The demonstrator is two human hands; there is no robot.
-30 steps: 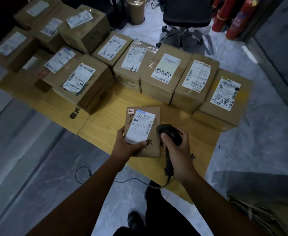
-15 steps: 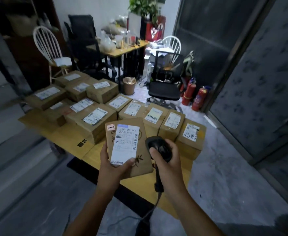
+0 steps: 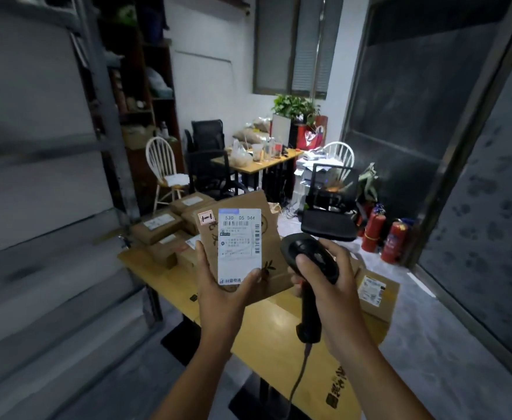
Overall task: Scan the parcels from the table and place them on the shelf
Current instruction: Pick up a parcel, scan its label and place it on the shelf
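A flat cardboard parcel (image 3: 271, 247) is gripped at its lower edge by the left hand (image 3: 218, 294), with the thumb pressed on its white label (image 3: 239, 247). It is held upright above the table (image 3: 279, 331). A black scanner (image 3: 307, 259) is grasped by the right hand (image 3: 335, 287) just beside the parcel, its cable (image 3: 300, 374) hanging down. More labelled boxes (image 3: 157, 227) are stacked on the table behind. Blurred grey shelving (image 3: 103, 95) is seen at the left.

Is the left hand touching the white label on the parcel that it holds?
Touching. The head view shows the left hand gripping the parcel, thumb pressed on the white label at its lower corner.
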